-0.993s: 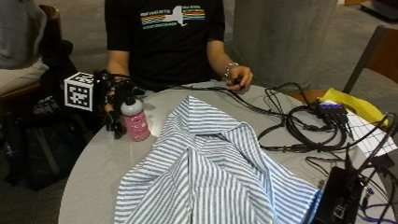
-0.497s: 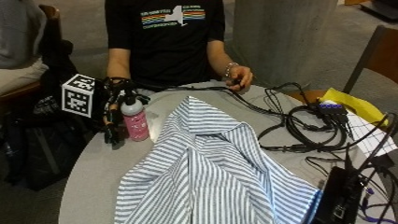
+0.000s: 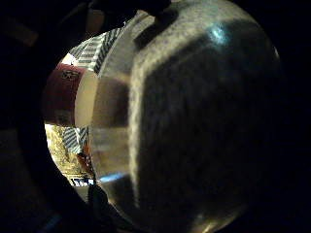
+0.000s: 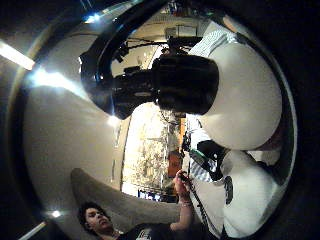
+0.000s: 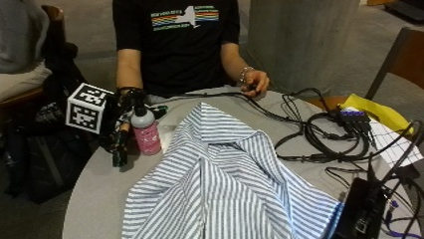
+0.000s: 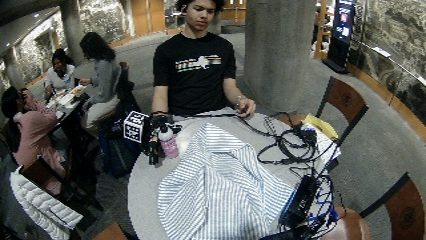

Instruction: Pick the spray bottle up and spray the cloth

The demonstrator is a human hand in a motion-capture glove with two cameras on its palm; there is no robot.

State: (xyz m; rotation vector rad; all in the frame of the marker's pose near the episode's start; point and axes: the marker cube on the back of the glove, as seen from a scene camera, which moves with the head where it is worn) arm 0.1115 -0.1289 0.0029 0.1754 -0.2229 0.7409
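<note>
Round grey table (image 5: 99, 189) fills my outside view, with one striped cloth (image 5: 225, 194) spread over its middle and one bottle (image 5: 146, 133) standing upright at the cloth's ten o'clock, just beside its edge. I see pink liquid filling most of the bottle under a white shoulder; its black spray head is largely covered by my right hand (image 5: 126, 107), whose gloved fingers wrap the neck and top. From the thumb-side palm camera the nozzle (image 4: 175, 84) sits close against the palm. Exactly how each finger lies I can't make out. My bare left hand (image 5: 255, 82) rests at the table's twelve o'clock, touching a cable (image 5: 318, 134); a tangle of cables lies at three o'clock, too knotted to count.
</note>
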